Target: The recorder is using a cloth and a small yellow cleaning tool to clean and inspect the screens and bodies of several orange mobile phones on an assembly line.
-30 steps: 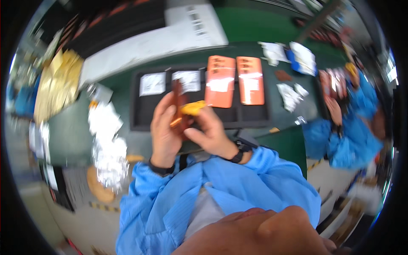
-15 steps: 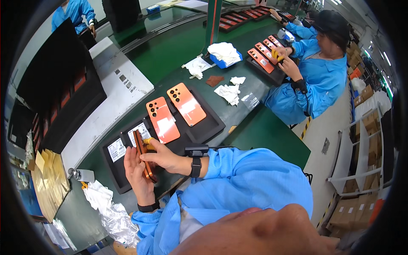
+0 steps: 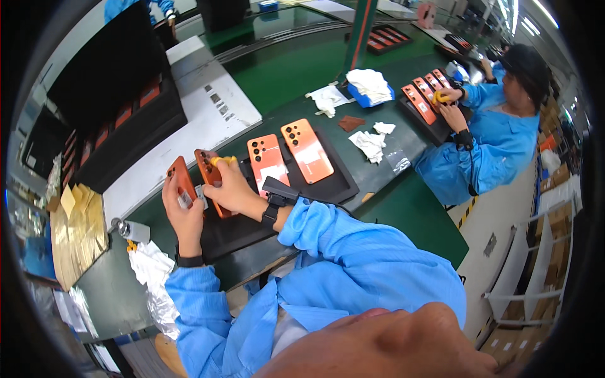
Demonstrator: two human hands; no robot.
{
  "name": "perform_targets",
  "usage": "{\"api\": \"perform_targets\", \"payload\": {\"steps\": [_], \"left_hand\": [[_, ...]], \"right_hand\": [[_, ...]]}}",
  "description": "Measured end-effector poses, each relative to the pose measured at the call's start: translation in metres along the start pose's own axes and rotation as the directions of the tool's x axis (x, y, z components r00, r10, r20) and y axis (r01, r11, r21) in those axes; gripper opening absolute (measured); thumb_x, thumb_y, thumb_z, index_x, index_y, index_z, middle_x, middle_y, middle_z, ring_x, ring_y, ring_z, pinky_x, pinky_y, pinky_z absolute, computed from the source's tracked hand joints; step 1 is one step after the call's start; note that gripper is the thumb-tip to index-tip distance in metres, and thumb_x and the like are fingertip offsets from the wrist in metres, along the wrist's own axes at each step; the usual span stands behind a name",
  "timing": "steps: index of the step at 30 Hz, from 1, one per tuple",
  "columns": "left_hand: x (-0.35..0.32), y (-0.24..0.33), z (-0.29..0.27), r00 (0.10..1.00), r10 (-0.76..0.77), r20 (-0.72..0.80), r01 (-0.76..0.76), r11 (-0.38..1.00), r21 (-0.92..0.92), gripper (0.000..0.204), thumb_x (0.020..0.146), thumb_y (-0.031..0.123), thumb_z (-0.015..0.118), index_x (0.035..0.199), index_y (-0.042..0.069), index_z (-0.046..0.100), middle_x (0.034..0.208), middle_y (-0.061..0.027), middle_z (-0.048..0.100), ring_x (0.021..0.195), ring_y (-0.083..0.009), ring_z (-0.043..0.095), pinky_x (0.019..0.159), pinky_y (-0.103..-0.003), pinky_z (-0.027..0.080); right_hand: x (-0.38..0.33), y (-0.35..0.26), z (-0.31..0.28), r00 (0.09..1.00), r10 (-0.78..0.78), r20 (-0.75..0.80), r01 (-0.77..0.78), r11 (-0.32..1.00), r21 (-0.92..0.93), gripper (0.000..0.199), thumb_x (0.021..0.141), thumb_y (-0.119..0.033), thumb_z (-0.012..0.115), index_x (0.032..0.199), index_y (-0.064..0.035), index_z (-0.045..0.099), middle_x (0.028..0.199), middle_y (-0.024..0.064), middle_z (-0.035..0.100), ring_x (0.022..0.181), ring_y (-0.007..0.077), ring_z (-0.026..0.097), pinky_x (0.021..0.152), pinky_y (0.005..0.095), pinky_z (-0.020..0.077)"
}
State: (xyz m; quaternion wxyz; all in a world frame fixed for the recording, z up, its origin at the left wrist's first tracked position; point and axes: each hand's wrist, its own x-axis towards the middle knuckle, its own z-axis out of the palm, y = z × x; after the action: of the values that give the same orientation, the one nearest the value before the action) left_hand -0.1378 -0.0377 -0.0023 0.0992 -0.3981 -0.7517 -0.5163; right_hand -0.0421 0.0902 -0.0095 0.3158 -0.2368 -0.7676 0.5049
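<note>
My left hand (image 3: pixel 183 217) is closed around an orange phone (image 3: pixel 178 173), which stands tilted with its camera end up. Beside it, my right hand (image 3: pixel 232 190) grips a second orange phone (image 3: pixel 205 165) by its edges; yellow finger covers (image 3: pixel 222 161) sit on its fingertips. Both phones are over the left part of a black foam tray (image 3: pixel 236 236), and my hands hide much of that part. To the right, two more orange phones, one nearer (image 3: pixel 267 151) and one farther (image 3: pixel 307 154), lie in the tray with their camera lenses facing up.
White cloths (image 3: pixel 368 146), a brown cloth (image 3: pixel 351 123) and a blue box of wipes (image 3: pixel 370 88) lie beyond the tray. A metal-topped bottle (image 3: pixel 132 230) stands at the left. At the right, a co-worker in blue (image 3: pixel 488 135) handles phones on another tray (image 3: pixel 422 120).
The phones held close together between my hands are now apart, one in each hand. Both hands have moved up and a little left within the picture, and the whole view has shifted.
</note>
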Motion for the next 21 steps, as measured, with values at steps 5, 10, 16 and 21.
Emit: {"api": "perform_targets", "payload": {"steps": [5,10,16,21], "left_hand": [[-0.011,-0.019,0.014,0.969,-0.214,0.125,0.128,0.865,0.486,0.076,0.066,0.008,0.076,0.137,0.002,0.052,0.152,-0.0227,0.037,0.133,-0.0439,0.038,0.110,-0.045,0.039],[-0.018,-0.020,0.014,0.981,-0.140,0.132,0.055,0.861,0.505,0.069,0.076,0.018,0.078,0.137,0.001,0.051,0.153,-0.0269,0.034,0.135,-0.0454,0.037,0.111,-0.048,0.037],[-0.042,-0.012,-0.008,0.984,-0.121,0.133,0.046,0.886,0.462,0.056,0.084,0.014,0.071,0.136,0.003,0.055,0.148,-0.0262,0.042,0.133,-0.0456,0.042,0.109,-0.047,0.039],[-0.068,-0.011,-0.028,0.988,-0.152,0.029,0.106,0.803,0.587,0.042,0.088,0.010,0.065,0.128,0.003,0.060,0.144,-0.0253,0.047,0.126,-0.0438,0.048,0.105,-0.047,0.043]], "right_hand": [[0.000,0.002,0.020,0.997,-0.054,0.045,0.071,0.754,-0.653,0.069,0.071,-0.026,0.076,0.130,0.0013,0.052,0.129,0.0241,0.050,0.100,0.0407,0.058,0.076,0.0455,0.0567],[0.002,0.008,0.022,0.990,-0.121,0.078,0.139,0.650,-0.747,0.065,0.071,-0.028,0.076,0.124,0.0027,0.056,0.125,0.0219,0.053,0.096,0.0374,0.058,0.067,0.0395,0.0586],[0.000,0.011,0.010,0.977,-0.163,0.136,0.211,0.669,-0.713,0.066,0.078,-0.035,0.078,0.124,0.0059,0.056,0.130,0.0277,0.051,0.102,0.0373,0.057,0.076,0.0382,0.0578],[-0.014,0.018,-0.038,0.931,-0.342,0.131,0.360,0.795,-0.487,0.043,0.084,-0.021,0.072,0.117,0.0029,0.058,0.123,0.0264,0.054,0.111,0.0436,0.053,0.094,0.0483,0.0481]]}}
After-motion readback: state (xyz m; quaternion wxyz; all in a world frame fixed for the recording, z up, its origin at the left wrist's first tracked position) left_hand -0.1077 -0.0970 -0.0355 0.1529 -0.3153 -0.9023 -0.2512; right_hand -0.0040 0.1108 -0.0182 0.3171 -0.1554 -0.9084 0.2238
